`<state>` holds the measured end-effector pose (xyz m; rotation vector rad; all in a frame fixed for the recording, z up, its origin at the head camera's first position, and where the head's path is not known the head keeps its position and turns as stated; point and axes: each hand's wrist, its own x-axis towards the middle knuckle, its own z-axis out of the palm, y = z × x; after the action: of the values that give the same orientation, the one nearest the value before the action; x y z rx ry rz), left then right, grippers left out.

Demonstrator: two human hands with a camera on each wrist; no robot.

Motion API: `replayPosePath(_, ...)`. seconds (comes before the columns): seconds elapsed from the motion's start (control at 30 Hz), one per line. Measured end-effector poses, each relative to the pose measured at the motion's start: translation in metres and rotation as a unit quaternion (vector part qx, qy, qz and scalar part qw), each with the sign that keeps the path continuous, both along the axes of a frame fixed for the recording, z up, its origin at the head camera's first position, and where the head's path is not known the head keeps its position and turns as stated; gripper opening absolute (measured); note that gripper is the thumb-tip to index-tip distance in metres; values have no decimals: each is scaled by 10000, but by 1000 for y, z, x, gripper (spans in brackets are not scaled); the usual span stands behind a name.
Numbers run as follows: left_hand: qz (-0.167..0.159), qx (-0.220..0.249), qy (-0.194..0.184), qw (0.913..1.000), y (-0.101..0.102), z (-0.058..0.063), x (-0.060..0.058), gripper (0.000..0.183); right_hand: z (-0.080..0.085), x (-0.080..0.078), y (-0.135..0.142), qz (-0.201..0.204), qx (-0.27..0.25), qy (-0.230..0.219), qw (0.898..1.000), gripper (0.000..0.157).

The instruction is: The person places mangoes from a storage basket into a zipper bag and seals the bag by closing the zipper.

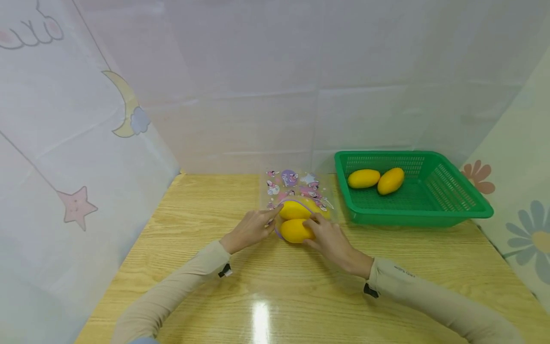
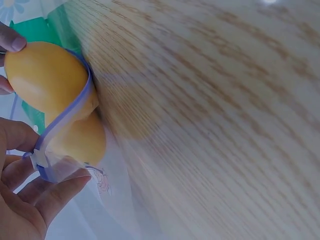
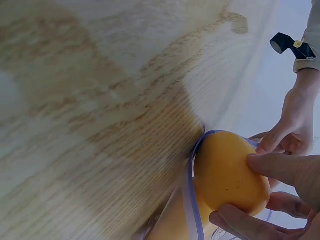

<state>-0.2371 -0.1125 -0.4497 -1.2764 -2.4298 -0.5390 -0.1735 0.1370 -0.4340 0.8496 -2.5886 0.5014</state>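
Observation:
A clear zip bag point(image 1: 275, 184) with pink and purple cartoon prints lies on the table, its purple-edged mouth facing me. Yellow mangoes fill it; one mango point(image 1: 294, 210) is inside near the opening. Another mango point(image 1: 296, 231) sits at the mouth, partly within the purple rim point(image 2: 65, 112). My left hand point(image 1: 251, 229) pinches the bag's rim at its left corner, near the zip slider point(image 2: 39, 159). With thumb and fingers my right hand point(image 1: 331, 239) grips the front mango point(image 3: 230, 172) from its right end.
A green plastic basket point(image 1: 412, 217) stands at the back right of the wooden table point(image 1: 206, 200). Two mangoes lie in its left part, a left one point(image 1: 364, 178) and a right one point(image 1: 391, 181). Printed cloth walls point(image 1: 240, 95) enclose the back and sides.

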Motion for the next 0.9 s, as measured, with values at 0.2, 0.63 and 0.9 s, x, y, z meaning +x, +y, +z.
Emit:
replayPosePath(0.2,-18,37,69,10000,0,1,-1,54,1,1,1,-30,-90,241,9997,37)
replayPosePath(0.63,-199,214,200,9994,0,1,0,59,-5,-8,-4,-65,246,476,9985,32)
replayPosePath(0.9,-271,173,349,9989,-2,-2,0,62,-5,-11,-6,-161,854,467,9951,29)
